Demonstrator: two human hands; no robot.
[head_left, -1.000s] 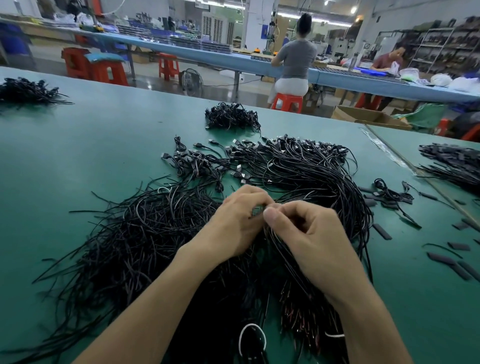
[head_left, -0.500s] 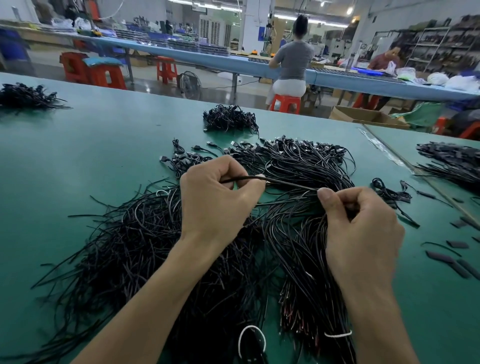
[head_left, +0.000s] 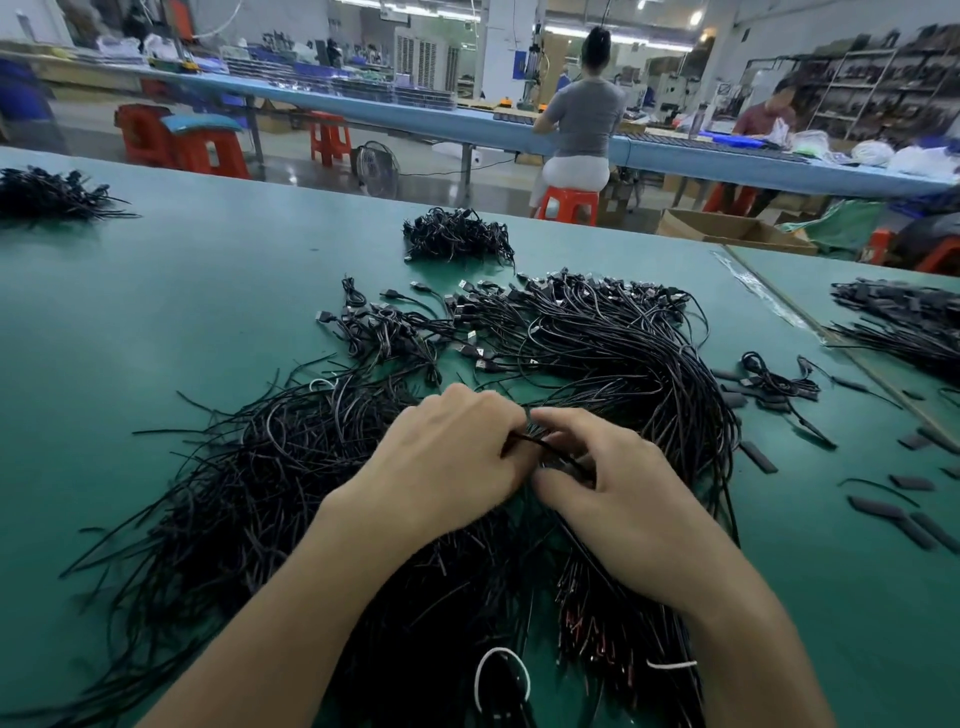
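Left hand (head_left: 447, 467): pinches thin black cable (head_left: 540, 446).
Right hand (head_left: 623, 493): pinches it too.
Done: likely small black cable bundle (head_left: 457, 239), green worktop's (head_left: 156, 312) far edge.
Remaining: large loose black cable heap (head_left: 291, 467).

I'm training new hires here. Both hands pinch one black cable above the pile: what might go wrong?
The cable that the left hand and right hand pinch lies over the tangled pile, so pulling may drag neighbours along. Loose black sleeves lie right of the pile; a dragged bundle might scatter them.

Left hand (head_left: 441, 467), right hand (head_left: 628, 504) (one cable (head_left: 540, 446))
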